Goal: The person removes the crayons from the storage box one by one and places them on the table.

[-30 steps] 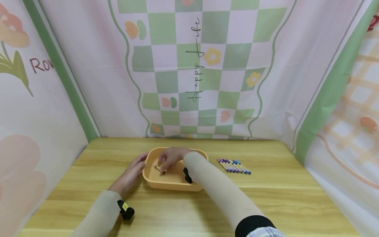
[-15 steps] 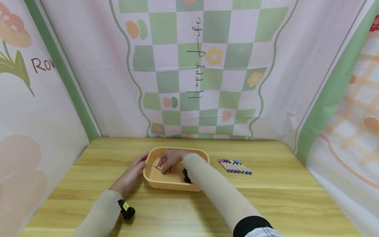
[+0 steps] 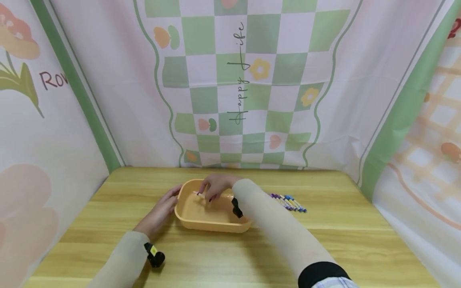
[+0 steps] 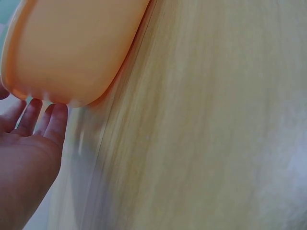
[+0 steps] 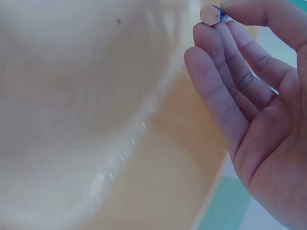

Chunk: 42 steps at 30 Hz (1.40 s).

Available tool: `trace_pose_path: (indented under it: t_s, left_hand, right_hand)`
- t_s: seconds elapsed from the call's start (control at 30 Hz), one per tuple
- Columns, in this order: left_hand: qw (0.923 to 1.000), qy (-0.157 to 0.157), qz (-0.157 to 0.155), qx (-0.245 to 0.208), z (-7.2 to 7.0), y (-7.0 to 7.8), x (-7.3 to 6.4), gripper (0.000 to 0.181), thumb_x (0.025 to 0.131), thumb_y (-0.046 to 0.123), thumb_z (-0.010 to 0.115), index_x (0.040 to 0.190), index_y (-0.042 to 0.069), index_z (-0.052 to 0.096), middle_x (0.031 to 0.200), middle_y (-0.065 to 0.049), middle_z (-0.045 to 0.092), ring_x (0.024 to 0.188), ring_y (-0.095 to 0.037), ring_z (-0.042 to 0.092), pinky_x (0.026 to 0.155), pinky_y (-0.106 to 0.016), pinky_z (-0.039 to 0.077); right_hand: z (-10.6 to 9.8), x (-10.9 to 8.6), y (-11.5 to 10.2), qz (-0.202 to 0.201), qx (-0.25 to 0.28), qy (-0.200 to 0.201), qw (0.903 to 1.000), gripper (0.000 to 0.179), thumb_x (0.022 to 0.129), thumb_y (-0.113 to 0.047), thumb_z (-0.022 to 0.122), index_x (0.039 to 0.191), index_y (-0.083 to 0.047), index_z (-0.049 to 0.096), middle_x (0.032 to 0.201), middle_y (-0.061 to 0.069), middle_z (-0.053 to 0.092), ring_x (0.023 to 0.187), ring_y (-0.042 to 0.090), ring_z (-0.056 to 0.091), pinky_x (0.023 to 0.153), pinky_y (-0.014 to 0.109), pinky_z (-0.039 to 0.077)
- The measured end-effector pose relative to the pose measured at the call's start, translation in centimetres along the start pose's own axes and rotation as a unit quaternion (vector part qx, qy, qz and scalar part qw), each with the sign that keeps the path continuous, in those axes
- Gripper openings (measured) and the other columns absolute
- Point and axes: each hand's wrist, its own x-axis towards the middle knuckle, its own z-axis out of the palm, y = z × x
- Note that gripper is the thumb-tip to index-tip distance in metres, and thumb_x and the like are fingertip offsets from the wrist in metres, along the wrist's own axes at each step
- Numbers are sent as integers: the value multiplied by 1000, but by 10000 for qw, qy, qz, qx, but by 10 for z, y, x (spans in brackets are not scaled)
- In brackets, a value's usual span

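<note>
A yellow-orange plastic basin (image 3: 212,227) sits on the wooden table. Inside it, toward the back, my right hand (image 3: 218,186) pinches a slim crayon (image 5: 211,16) between thumb and fingertips. In the right wrist view its pale, six-sided end faces the camera, with a blue band behind. The rest of its length is mostly covered by my fingers. My left hand (image 3: 157,212) rests against the basin's left end. Seen from the left wrist, its nearly straight fingers (image 4: 57,120) touch the outer wall close to the edge.
Several crayons (image 3: 292,204) lie side by side on the table (image 3: 342,240) to the right of the basin, partly covered by my right sleeve (image 3: 277,224). A patterned cloth (image 3: 259,120) hangs along the table's back edge, with more cloth at both sides.
My right hand gripped the crayon near the basin's floor, then rose and moved back and to the right with it. My left hand stays at the basin's left end.
</note>
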Motion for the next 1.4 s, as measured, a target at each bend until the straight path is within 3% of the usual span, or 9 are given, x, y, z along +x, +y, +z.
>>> trace_pose_path:
  t_s: [0.23, 0.53, 0.8, 1.07, 1.23, 1.4]
  left_hand:
    - [10000, 53, -26, -5, 1, 1, 1, 65, 99, 7, 39, 159, 6, 18, 164, -16, 17, 146, -34, 27, 118, -48, 25]
    - [10000, 35, 3, -18, 1, 0, 1, 64, 98, 5, 38, 159, 5, 18, 164, -16, 17, 146, -34, 26, 119, -49, 24]
    - [10000, 6, -14, -12, 3, 3, -1, 63, 100, 7, 38, 159, 4, 16, 164, -17, 15, 148, -34, 23, 119, -47, 23]
    - [9999, 57, -91, 26, 4, 1, -1, 63, 100, 9, 39, 160, 6, 17, 165, -15, 16, 148, -31, 23, 119, -46, 24]
    - [10000, 24, -46, -8, 3, 0, -2, 64, 100, 7, 39, 160, 6, 17, 164, -15, 17, 147, -32, 24, 119, -46, 24]
    - [10000, 14, -25, -44, 3, 2, -3, 65, 100, 7, 39, 160, 5, 15, 165, -16, 16, 147, -33, 24, 119, -46, 23]
  right_hand:
    - [-23, -34, -6, -60, -289, 148, 9995, 33, 88, -3, 66, 121, -6, 65, 94, 7, 69, 90, 31, 70, 80, 40, 60]
    - [-47, -81, 15, -85, -543, 389, 9977, 38, 90, -7, 63, 128, -6, 62, 100, 7, 68, 90, 24, 69, 79, 35, 59]
    - [-62, -130, 52, -47, -489, 808, 9955, 38, 88, -9, 65, 125, -3, 64, 93, 8, 67, 87, 29, 67, 79, 41, 60]
    - [-68, -180, 100, 315, 36, 1143, 9929, 40, 89, -9, 66, 127, 3, 60, 100, 16, 68, 96, 40, 66, 83, 47, 59]
    - [-66, -209, 135, 491, 398, 1337, 9890, 39, 92, -9, 65, 127, 5, 57, 101, 19, 66, 94, 37, 64, 83, 49, 57]
    - [-58, -232, 168, 562, 395, 1583, 9850, 39, 90, -9, 65, 125, 6, 58, 98, 15, 68, 87, 29, 64, 77, 46, 57]
